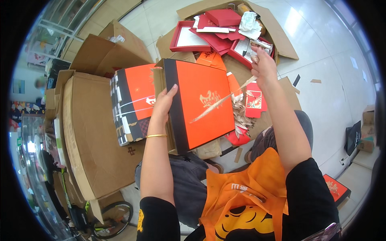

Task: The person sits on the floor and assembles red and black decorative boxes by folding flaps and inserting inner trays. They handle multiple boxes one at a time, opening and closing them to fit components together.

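My left hand (163, 104) grips the near-left edge of a flat orange-and-black gift box (207, 90), thumb on top and the other fingers hidden beneath. Raw brown board shows along the box's left side. Raised to the right, my right hand (263, 66) has its fingers curled closed. A torn, pale paper strip (219, 102) trails from that hand down across the orange face. Bundled with white string, a stack of orange-and-black flattened boxes (138, 86) lies left of the held one.
Brown cartons (96, 132) stand on the left. Ahead, an open carton (283, 38) holds red boxes and papers. Torn paper scraps (243, 114) and a red packet (254, 100) lie right of the held box. A bicycle wheel (112, 219) is at lower left, another orange box (335, 188) at lower right.
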`<move>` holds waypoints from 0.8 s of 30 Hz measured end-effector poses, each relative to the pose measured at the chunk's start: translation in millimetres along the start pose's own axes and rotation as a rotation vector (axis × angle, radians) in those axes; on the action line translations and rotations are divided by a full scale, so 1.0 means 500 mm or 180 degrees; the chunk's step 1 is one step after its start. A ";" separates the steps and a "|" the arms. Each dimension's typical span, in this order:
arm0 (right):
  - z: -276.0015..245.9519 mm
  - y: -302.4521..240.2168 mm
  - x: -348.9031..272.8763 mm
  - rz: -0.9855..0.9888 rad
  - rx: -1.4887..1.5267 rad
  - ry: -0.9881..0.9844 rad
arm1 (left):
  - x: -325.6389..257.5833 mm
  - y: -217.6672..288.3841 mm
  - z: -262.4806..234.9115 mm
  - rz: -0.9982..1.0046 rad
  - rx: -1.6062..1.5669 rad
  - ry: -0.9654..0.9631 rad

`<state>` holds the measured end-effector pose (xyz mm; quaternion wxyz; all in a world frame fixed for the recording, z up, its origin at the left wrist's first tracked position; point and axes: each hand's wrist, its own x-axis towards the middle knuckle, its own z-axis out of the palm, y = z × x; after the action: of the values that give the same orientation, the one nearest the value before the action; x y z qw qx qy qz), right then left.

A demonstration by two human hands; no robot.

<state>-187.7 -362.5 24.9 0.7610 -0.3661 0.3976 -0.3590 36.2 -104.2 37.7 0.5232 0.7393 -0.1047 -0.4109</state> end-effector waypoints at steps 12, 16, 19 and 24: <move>0.087 0.062 -0.117 0.0259 -0.1878 -0.2151 | -0.124 0.022 0.085 0.0287 0.0101 -0.0091; 0.119 0.116 -0.150 -0.0047 -0.2016 -0.2048 | -0.144 0.019 0.085 0.0285 0.0018 -0.0113; 0.130 0.124 -0.166 -0.0457 -0.2313 -0.1706 | -0.146 0.017 0.083 0.0359 -0.0038 -0.0191; 0.131 0.131 -0.172 -0.0448 -0.2241 -0.1569 | -0.149 0.019 0.078 0.0378 -0.0150 -0.0273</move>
<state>-151.0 -241.9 26.3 0.6355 -0.7042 0.2763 -0.1544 -36.8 -91.7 78.4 0.5589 0.7010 -0.1610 -0.4127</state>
